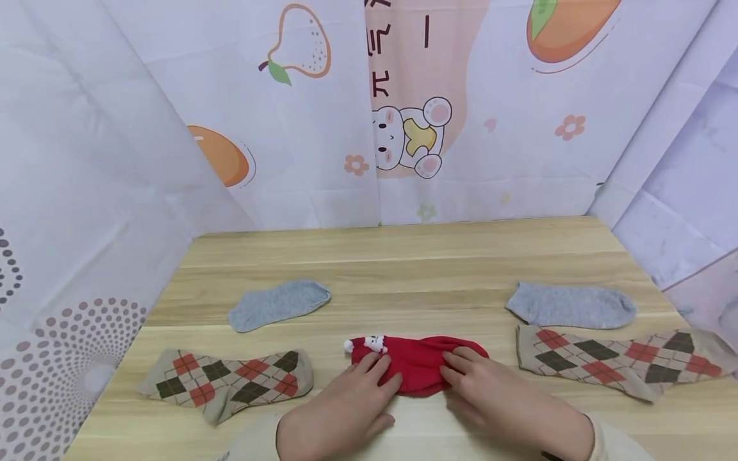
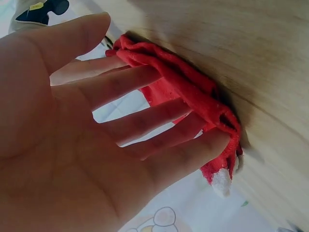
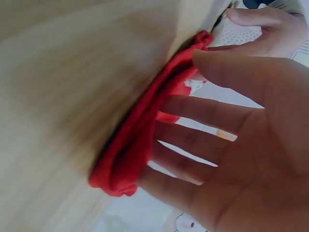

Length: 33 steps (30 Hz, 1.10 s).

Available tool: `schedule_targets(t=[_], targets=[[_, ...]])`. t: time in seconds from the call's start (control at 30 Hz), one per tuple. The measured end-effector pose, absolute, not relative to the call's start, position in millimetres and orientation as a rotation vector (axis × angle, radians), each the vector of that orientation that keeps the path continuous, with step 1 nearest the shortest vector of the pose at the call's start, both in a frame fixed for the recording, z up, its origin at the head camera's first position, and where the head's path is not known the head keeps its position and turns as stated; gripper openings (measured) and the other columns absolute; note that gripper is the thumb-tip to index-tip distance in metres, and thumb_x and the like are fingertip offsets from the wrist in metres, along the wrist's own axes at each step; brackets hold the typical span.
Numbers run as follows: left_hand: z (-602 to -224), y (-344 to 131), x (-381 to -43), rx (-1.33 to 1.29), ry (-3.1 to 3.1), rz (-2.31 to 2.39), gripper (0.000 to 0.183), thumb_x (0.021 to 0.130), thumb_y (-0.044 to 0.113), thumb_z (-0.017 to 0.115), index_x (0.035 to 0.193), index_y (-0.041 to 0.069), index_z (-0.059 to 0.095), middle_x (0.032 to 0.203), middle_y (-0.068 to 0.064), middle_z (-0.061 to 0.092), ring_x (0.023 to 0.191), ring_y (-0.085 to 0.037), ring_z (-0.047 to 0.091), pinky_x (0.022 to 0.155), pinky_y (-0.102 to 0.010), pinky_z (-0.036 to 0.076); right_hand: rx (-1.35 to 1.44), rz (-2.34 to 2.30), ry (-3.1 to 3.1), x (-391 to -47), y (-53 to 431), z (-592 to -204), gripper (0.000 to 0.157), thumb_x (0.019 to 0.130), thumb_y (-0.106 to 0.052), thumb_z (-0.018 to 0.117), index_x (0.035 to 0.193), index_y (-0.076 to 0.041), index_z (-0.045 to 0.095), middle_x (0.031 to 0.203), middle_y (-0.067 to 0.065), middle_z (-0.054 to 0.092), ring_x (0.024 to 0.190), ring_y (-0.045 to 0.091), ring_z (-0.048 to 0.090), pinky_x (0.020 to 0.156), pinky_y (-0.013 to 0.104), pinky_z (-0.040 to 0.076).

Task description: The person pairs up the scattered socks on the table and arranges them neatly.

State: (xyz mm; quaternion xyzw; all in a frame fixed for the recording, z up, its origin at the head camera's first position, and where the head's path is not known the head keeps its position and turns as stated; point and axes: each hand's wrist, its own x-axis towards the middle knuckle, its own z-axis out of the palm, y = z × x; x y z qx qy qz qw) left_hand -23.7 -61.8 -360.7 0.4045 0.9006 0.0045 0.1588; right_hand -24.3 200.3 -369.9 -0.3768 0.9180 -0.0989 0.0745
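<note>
The left hand (image 1: 348,403), its fingers extended and apart, is touching the red cloth (image 1: 418,366) near its white figure (image 1: 375,344); the right hand (image 1: 490,390), likewise spread, is touching the other end. The cloth, perhaps a sock though its folds obscure the shape, is lying on the table (image 1: 403,256) between grey socks (image 1: 279,305) and argyle socks (image 1: 623,358) lying to either side.

A printed white curtain (image 1: 323,141) borders the wooden table (image 1: 403,262) at its far edge; pale sheets (image 1: 86,160) flank both side edges.
</note>
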Motion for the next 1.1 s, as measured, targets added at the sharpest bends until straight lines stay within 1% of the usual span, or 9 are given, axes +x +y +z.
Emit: schedule_targets(t=[0.23, 0.4, 0.47, 0.63, 0.73, 0.97, 1.1], targets=[[-360.4, -63.0, -30.1, 1.184, 2.575, -0.008, 0.058, 0.093, 0.046, 0.066, 0.143, 0.018, 0.053, 0.149, -0.008, 0.047, 0.140, -0.030, 0.040, 0.109, -0.038, 0.041, -1.084, -0.330, 2.749, -24.8, 204.3, -374.3, 0.044, 0.093, -0.031, 0.069, 0.127, -0.003, 0.067, 0.132, 0.017, 0.062, 0.126, 0.035, 0.055, 0.096, 0.050, 0.050], [-362.5, -66.4, -37.7, 1.174, 2.548, 0.048, 0.058, 0.094, 0.044, 0.065, 0.144, 0.018, 0.053, 0.153, -0.009, 0.043, 0.143, -0.031, 0.036, 0.108, -0.038, 0.041, -1.100, -0.349, 2.776, -30.2, 204.4, -376.8, 0.042, 0.091, -0.028, 0.071, 0.124, -0.002, 0.068, 0.129, 0.018, 0.063, 0.124, 0.035, 0.055, 0.096, 0.050, 0.050], [-361.9, -67.4, -40.6, 1.164, 2.539, 0.084, 0.057, 0.095, 0.043, 0.064, 0.144, 0.017, 0.053, 0.153, -0.010, 0.042, 0.144, -0.032, 0.035, 0.107, -0.039, 0.042, -1.106, -0.349, 2.782, -32.7, 204.4, -377.6, 0.042, 0.091, -0.028, 0.071, 0.123, -0.001, 0.068, 0.129, 0.018, 0.063, 0.123, 0.035, 0.056, 0.096, 0.050, 0.050], [-357.7, -70.6, -47.6, 1.138, 2.522, 0.164, 0.055, 0.095, 0.041, 0.064, 0.143, 0.016, 0.054, 0.153, -0.011, 0.041, 0.143, -0.032, 0.035, 0.108, -0.041, 0.042, -1.099, -0.391, 2.792, -37.2, 203.9, -377.9, 0.043, 0.091, -0.027, 0.072, 0.124, 0.000, 0.067, 0.128, 0.018, 0.064, 0.124, 0.035, 0.054, 0.098, 0.050, 0.049], [-358.1, -71.3, -52.7, 1.164, 2.529, 0.178, 0.053, 0.096, 0.040, 0.063, 0.142, 0.015, 0.055, 0.152, -0.012, 0.043, 0.142, -0.031, 0.037, 0.109, -0.039, 0.040, -1.085, -0.400, 2.799, -40.4, 203.2, -377.8, 0.042, 0.091, -0.026, 0.071, 0.124, 0.000, 0.067, 0.127, 0.017, 0.064, 0.124, 0.035, 0.054, 0.098, 0.049, 0.049], [-362.2, -72.9, -72.4, 1.252, 2.525, 0.228, 0.050, 0.096, 0.036, 0.065, 0.139, 0.012, 0.058, 0.145, -0.010, 0.047, 0.135, -0.024, 0.042, 0.107, -0.031, 0.042, -1.106, -0.396, 2.819, -62.0, 201.7, -378.0, 0.031, 0.090, -0.023, 0.073, 0.111, 0.000, 0.070, 0.120, 0.018, 0.066, 0.115, 0.033, 0.059, 0.094, 0.046, 0.052], [-362.9, -72.3, -88.3, 1.230, 2.488, 0.298, 0.047, 0.097, 0.034, 0.064, 0.137, 0.011, 0.059, 0.144, -0.009, 0.046, 0.133, -0.021, 0.043, 0.107, -0.030, 0.041, -1.106, -0.381, 2.837, -75.4, 202.6, -377.2, 0.029, 0.088, -0.024, 0.075, 0.105, -0.001, 0.071, 0.112, 0.014, 0.067, 0.108, 0.028, 0.060, 0.089, 0.043, 0.054]])
